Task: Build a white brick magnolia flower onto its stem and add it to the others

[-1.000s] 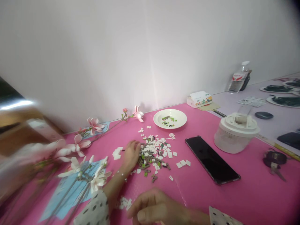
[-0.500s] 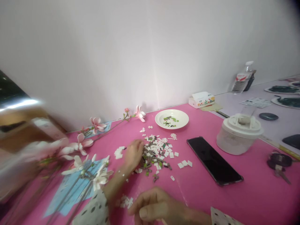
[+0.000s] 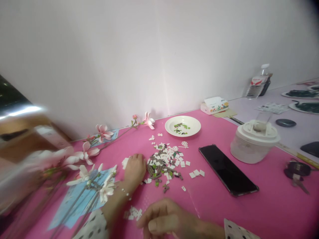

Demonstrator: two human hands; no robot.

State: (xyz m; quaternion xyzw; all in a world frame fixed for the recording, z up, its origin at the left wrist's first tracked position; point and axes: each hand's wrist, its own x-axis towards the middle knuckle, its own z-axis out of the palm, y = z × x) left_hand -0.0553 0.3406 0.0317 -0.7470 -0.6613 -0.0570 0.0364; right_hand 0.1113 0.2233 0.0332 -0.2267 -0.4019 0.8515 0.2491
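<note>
My left hand (image 3: pixel 134 170) rests on the pink mat (image 3: pixel 219 212) with curled fingers, between a few white plastic bricks (image 3: pixel 125 162) and a heap of small white, brown and green bricks (image 3: pixel 163 166). Its fingertips are hidden, so any held piece cannot be seen. A thin beaded bracelet circles that wrist. Lower down, my right hand (image 3: pixel 165 220) hovers with fingers curled, close to a small cluster of white bricks (image 3: pixel 132 213). Nothing shows in its grip.
Artificial magnolia stems (image 3: pixel 87 154) lie across a blue card (image 3: pixel 74 202) at the left. Beyond the heap are a white plate (image 3: pixel 193 130) holding green and dark pieces, a black phone (image 3: pixel 228 170), a white lidded container (image 3: pixel 254 142) and keys (image 3: pixel 297 172).
My left hand has slid left and toward me, away from the heap of bricks. My right hand has barely moved.
</note>
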